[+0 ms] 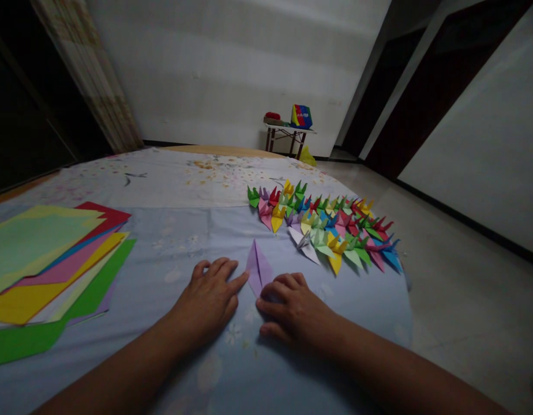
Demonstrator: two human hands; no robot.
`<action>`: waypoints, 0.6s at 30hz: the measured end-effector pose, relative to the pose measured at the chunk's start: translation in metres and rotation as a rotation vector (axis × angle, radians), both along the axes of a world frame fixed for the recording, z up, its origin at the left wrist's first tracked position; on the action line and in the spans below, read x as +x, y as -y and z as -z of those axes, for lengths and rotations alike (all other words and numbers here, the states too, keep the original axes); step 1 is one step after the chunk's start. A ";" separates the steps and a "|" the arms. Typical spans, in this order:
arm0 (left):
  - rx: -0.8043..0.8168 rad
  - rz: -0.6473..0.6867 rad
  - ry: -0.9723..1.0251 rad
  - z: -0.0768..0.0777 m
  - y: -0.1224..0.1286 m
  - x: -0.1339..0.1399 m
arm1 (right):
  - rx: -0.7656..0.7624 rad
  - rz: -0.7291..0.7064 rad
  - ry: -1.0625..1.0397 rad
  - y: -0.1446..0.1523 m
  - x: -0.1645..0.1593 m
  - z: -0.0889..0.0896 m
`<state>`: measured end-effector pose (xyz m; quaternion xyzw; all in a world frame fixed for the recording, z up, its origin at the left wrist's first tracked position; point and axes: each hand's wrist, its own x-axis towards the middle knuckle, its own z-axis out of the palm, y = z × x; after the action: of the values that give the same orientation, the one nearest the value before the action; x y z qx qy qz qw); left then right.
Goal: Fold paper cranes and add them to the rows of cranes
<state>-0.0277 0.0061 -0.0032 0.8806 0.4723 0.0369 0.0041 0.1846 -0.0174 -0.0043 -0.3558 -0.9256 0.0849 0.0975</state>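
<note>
A piece of purple origami paper (258, 266), folded into a narrow diamond with a slit down its middle, lies flat on the tablecloth in front of me. My left hand (212, 294) rests to its left, fingers apart, with one fingertip touching the paper's left edge. Curled over the lower right part of the paper is my right hand (295, 308), its fingers holding that end and hiding some of it. Right of the paper and farther back, finished paper cranes (322, 222) in many colours stand in crowded rows.
A fanned stack of coloured paper sheets (45, 262) lies at the left on the round table, which has a floral cloth (175, 323). Beyond the table, a small stand (288, 128) against the wall carries a multicoloured box (301, 116) and a red item (273, 116).
</note>
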 end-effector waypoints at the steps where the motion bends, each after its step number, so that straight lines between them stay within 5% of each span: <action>1: -0.004 0.001 0.004 -0.001 0.000 0.001 | -0.009 -0.001 -0.007 0.002 0.001 -0.001; 8: 0.000 0.033 0.049 0.001 0.000 0.004 | -0.018 0.079 -0.109 -0.020 0.000 -0.012; 11: 0.017 0.056 0.048 0.006 0.001 0.004 | 0.041 0.146 -0.037 -0.043 -0.003 -0.008; 18: 0.014 0.034 0.076 0.009 0.011 0.015 | -0.060 0.051 0.167 -0.060 -0.007 0.006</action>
<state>-0.0132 -0.0049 -0.0123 0.8866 0.4564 0.0736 0.0167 0.1779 0.0425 -0.0102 -0.3878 -0.9182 0.0801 0.0116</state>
